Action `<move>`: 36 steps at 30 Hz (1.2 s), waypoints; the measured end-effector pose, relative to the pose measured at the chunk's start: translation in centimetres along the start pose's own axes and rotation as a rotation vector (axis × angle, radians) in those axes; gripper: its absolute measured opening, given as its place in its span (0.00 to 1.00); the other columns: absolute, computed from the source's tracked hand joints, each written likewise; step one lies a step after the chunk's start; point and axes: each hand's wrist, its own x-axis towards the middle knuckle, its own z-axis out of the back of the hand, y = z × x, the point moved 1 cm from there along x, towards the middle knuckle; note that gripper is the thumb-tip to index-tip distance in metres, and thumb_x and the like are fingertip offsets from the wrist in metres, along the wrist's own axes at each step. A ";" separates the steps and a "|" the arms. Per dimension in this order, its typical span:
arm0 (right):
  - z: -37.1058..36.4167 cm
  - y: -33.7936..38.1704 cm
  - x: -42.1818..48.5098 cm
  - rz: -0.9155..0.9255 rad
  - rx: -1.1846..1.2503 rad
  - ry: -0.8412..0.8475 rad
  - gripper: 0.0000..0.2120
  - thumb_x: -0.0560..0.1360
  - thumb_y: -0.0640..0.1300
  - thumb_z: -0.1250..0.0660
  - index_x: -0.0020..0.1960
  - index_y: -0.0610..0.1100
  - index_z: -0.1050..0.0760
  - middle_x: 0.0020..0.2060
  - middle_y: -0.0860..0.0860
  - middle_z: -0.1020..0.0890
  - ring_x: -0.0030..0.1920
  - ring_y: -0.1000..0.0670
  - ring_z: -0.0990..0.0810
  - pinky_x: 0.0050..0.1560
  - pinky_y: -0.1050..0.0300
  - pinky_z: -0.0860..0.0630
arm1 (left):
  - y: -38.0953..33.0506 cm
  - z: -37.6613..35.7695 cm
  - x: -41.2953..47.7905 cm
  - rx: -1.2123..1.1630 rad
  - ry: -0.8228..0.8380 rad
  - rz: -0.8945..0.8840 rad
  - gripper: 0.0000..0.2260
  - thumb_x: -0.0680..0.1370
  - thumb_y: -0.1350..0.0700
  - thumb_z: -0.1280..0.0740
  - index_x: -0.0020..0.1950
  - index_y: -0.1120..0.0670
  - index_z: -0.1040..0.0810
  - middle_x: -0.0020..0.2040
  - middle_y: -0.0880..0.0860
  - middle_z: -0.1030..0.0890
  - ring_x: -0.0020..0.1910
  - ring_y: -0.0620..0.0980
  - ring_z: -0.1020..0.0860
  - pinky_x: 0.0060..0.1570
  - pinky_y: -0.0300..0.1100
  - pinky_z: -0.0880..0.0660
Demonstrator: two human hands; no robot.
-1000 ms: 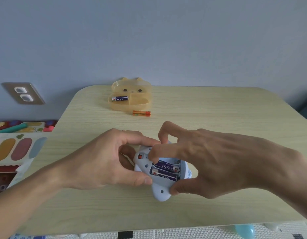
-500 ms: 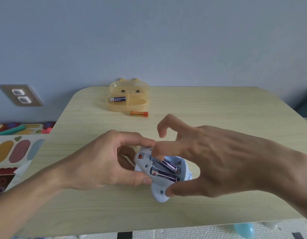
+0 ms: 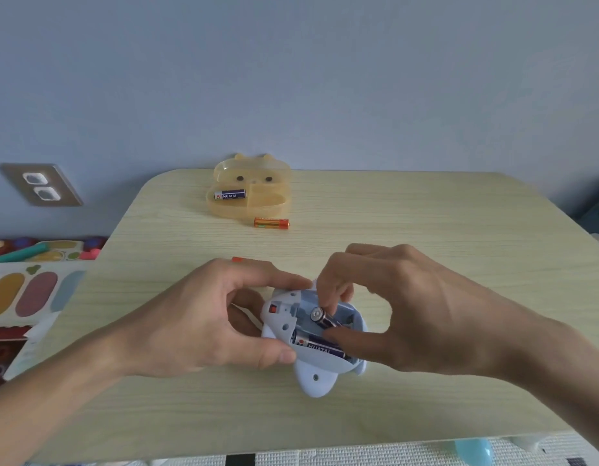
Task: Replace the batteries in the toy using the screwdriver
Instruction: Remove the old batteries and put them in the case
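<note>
The tabletop (image 3: 426, 230) carries the toy (image 3: 313, 378) near the middle of its near edge, underside up, with the compartment open. The left hand (image 3: 204, 317) grips the toy's left end, thumb on the near rim and fingers round the far side. The right hand (image 3: 419, 311) reaches in from the right, forefinger and thumb pinching a battery (image 3: 320, 316) in the far slot. This battery lies tilted, its left end raised and its right end down in the slot, so the right hand is nearer. A second battery (image 3: 320, 346) lies flat in the near slot.
</note>
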 end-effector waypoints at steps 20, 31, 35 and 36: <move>-1.6 -3.3 23.4 -0.111 -0.070 -0.078 0.05 0.73 0.41 0.24 0.48 0.48 0.11 0.42 0.54 0.11 0.46 0.54 0.13 0.47 0.57 0.16 | 0.7 -0.3 -0.9 -0.156 -0.085 0.038 0.26 0.70 0.60 0.16 0.64 0.42 0.16 0.53 0.55 0.11 0.49 0.57 0.12 0.54 0.52 0.15; -4.3 -5.6 25.0 -0.186 -0.219 -0.016 0.05 0.72 0.45 0.22 0.47 0.52 0.12 0.46 0.53 0.13 0.47 0.48 0.14 0.51 0.46 0.14 | 0.5 -0.1 -1.1 -0.113 -0.089 0.042 0.28 0.71 0.59 0.16 0.68 0.47 0.18 0.54 0.53 0.11 0.51 0.56 0.12 0.55 0.56 0.15; -2.2 -4.3 22.9 -0.139 -0.212 -0.096 0.10 0.75 0.45 0.23 0.56 0.46 0.14 0.52 0.50 0.13 0.47 0.53 0.17 0.55 0.52 0.17 | 0.6 -0.1 -1.1 -0.137 -0.090 0.036 0.26 0.71 0.59 0.16 0.67 0.45 0.17 0.53 0.53 0.11 0.50 0.57 0.12 0.53 0.56 0.14; -1.2 -3.6 21.3 -0.115 -0.193 -0.140 0.11 0.77 0.46 0.24 0.57 0.45 0.15 0.52 0.50 0.13 0.43 0.57 0.19 0.52 0.58 0.19 | 0.8 -0.2 -1.1 -0.153 -0.086 0.037 0.26 0.71 0.59 0.16 0.66 0.44 0.17 0.54 0.54 0.10 0.50 0.58 0.12 0.52 0.54 0.14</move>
